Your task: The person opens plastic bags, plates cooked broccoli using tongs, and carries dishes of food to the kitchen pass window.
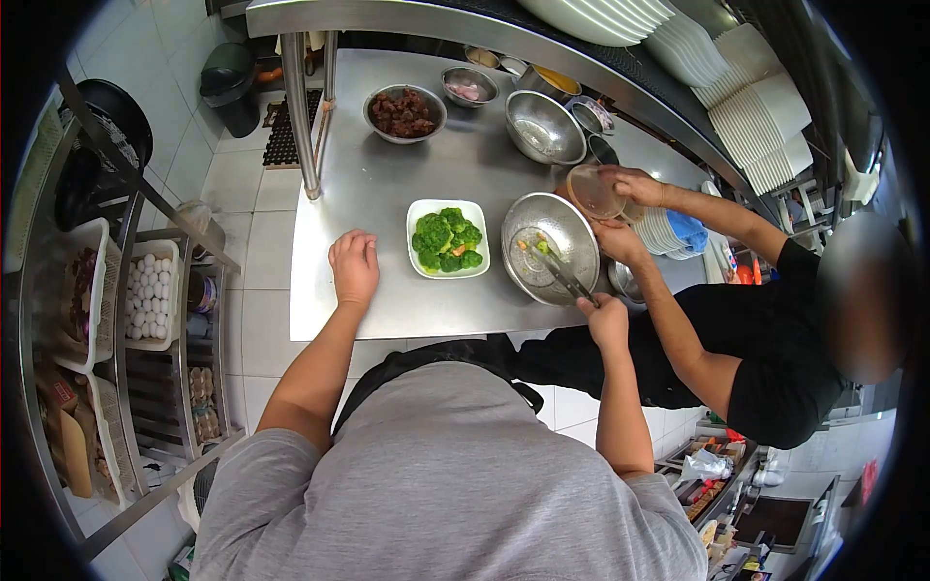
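Right hand [606,323] closed around the tongs [573,282], tips inside the bowl [579,234], right of centre. Left hand [355,265] rests on the table [392,312], left of centre; I cannot tell its finger spread. Risk: co-worker's hands [621,242] crowd the bowl; a bump could tip it.

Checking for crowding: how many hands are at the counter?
4: the wearer's left hand on the counter, right hand holding tongs; a co-worker's farther hand and nearer hand at a tub.
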Demonstrator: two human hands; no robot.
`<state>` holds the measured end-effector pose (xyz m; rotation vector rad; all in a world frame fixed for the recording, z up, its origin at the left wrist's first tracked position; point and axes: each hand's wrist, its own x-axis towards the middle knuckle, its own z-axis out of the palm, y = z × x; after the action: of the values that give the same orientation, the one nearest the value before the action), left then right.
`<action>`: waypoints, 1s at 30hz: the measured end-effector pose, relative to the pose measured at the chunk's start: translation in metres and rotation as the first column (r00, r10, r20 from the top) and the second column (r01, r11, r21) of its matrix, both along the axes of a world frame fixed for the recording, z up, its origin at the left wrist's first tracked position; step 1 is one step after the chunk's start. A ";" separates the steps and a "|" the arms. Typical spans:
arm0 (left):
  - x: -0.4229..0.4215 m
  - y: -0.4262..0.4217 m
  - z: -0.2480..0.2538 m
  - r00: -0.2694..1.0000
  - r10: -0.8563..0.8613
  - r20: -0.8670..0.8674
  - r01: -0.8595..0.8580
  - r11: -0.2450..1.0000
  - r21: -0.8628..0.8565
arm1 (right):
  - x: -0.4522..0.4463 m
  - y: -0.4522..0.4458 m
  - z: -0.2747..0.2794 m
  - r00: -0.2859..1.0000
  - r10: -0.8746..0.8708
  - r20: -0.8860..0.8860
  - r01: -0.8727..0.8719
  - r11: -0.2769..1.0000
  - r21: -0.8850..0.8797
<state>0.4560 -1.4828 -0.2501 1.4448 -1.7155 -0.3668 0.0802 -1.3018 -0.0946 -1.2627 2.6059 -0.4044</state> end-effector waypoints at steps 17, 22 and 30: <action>-0.003 0.001 0.003 1.000 0.006 -0.001 -0.006 0.999 0.031 | 0.097 -0.015 0.027 0.932 0.345 -0.111 -0.358 0.924 -0.133; -0.005 0.003 0.002 1.000 0.015 0.014 -0.015 1.000 0.013 | 0.027 -0.008 0.026 0.984 0.086 0.159 -0.031 0.948 -0.316; -0.005 0.003 0.003 1.000 0.013 0.022 -0.014 1.000 0.010 | -0.036 -0.025 -0.020 0.974 -0.076 0.213 0.086 0.995 -0.040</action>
<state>0.4510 -1.4801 -0.2474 1.4717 -1.7227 -0.3540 0.0437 -1.3266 -0.1143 -1.0652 2.4861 -0.5866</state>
